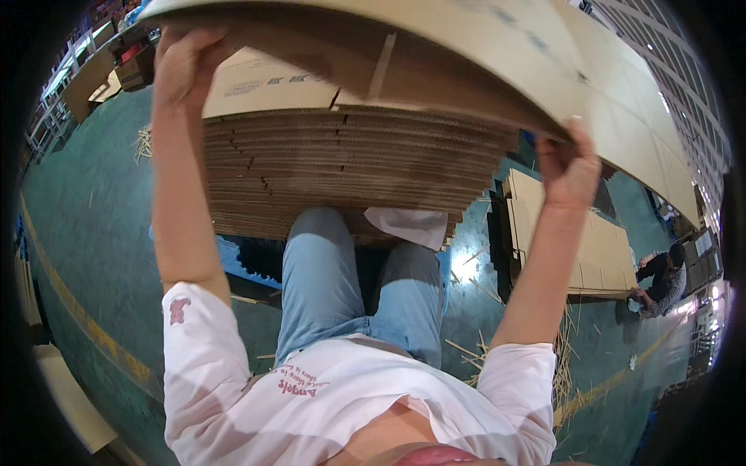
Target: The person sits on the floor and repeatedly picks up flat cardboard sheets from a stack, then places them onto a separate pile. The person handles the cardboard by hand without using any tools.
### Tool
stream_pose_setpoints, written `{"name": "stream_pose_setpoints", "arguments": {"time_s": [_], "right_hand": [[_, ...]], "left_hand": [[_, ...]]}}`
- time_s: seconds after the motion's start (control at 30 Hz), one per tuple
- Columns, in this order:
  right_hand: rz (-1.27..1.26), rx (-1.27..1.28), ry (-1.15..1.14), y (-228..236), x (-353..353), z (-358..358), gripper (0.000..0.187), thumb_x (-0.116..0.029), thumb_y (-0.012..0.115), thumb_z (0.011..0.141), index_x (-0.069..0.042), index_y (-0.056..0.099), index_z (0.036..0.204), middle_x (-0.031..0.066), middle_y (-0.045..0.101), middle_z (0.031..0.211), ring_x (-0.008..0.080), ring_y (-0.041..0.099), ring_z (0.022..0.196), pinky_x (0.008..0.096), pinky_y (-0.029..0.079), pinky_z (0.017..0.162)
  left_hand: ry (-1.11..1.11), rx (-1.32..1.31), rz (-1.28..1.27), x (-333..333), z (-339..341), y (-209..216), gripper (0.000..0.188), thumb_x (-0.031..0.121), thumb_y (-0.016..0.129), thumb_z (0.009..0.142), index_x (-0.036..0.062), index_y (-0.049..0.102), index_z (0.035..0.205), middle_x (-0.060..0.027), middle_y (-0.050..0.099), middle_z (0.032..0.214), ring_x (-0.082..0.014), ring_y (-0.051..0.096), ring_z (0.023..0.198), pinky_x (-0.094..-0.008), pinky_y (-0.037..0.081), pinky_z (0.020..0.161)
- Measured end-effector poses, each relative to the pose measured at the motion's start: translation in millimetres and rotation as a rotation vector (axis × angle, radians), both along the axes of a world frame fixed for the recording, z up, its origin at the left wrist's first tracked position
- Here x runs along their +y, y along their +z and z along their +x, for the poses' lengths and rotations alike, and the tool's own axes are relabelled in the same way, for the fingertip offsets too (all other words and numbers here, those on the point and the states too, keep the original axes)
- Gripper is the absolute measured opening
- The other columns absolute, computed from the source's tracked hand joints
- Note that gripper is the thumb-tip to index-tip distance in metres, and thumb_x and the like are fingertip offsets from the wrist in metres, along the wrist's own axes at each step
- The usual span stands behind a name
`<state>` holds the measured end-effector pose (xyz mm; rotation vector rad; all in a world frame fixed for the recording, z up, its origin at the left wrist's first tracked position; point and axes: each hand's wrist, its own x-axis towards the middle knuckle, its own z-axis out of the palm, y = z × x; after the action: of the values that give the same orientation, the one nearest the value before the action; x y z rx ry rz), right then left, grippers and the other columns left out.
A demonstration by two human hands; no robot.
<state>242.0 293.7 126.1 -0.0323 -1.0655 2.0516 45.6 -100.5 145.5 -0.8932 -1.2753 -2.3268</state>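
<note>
A large flat cardboard sheet is raised in front of me, its near edge bowed and tilted up. My left hand grips that edge at the far left, fingers curled round it. At the right end my right hand holds the same edge, its thumb on the upper face. Beneath the raised sheet stands a tall stack of flat cardboard sheets, its layered edges facing me. A pale paper or plastic piece hangs at the stack's lower front, by my knees.
To the right lies another cardboard stack, with a person bent beside its far end. Thin cardboard strips litter the green floor. A blue pallet shows under the near stack. More boxes stand at far left.
</note>
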Motion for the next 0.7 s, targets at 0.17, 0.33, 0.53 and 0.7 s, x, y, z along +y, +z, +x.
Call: {"name": "stream_pose_setpoints", "arguments": {"time_s": [0.17, 0.33, 0.53, 0.7], "right_hand": [[-0.173, -0.389, 0.199, -60.5, -108.8, -51.5, 0.016, -0.001, 0.068, 0.076, 0.0, 0.06, 0.09, 0.008, 0.06, 0.088, 0.0176, 0.059, 0.081, 0.0283, 0.054, 0.071], [-0.238, -0.311, 0.425, -100.0, -146.1, -74.9, 0.017, 0.001, 0.064, 0.078, 0.004, 0.06, 0.094, 0.0112, 0.06, 0.094, 0.022, 0.06, 0.087, 0.036, 0.055, 0.078], [-0.189, -0.337, 0.482, -112.1, -144.4, -89.3, 0.021, -0.001, 0.061, 0.082, 0.003, 0.056, 0.102, 0.011, 0.06, 0.096, 0.0208, 0.06, 0.091, 0.0391, 0.055, 0.081], [-0.145, -0.35, 0.546, -115.6, -135.3, -80.5, 0.017, -0.008, 0.061, 0.085, 0.003, 0.057, 0.097, 0.0129, 0.06, 0.095, 0.023, 0.062, 0.085, 0.0369, 0.055, 0.076]], "left_hand": [[0.143, -0.375, -0.013, -116.4, -75.1, -93.8, 0.039, -0.007, 0.05, 0.077, 0.0019, 0.046, 0.115, -0.0081, 0.052, 0.103, -0.0229, 0.054, 0.095, -0.041, 0.05, 0.086], [1.239, -0.042, -0.721, -187.1, -93.0, -132.5, 0.065, -0.01, 0.054, 0.069, 0.006, 0.038, 0.129, -0.0139, 0.04, 0.131, -0.0317, 0.045, 0.115, -0.0459, 0.034, 0.1], [0.238, 0.012, -1.509, -93.4, -55.4, -102.5, 0.066, -0.01, 0.04, 0.063, 0.0082, 0.049, 0.127, -0.0114, 0.038, 0.14, -0.0235, 0.029, 0.133, -0.0332, 0.022, 0.109], [0.002, 0.556, -1.462, 23.0, -25.9, -89.4, 0.065, 0.04, 0.061, 0.074, 0.0115, 0.047, 0.131, -0.012, 0.031, 0.144, -0.0317, 0.023, 0.135, -0.042, 0.016, 0.111]]}}
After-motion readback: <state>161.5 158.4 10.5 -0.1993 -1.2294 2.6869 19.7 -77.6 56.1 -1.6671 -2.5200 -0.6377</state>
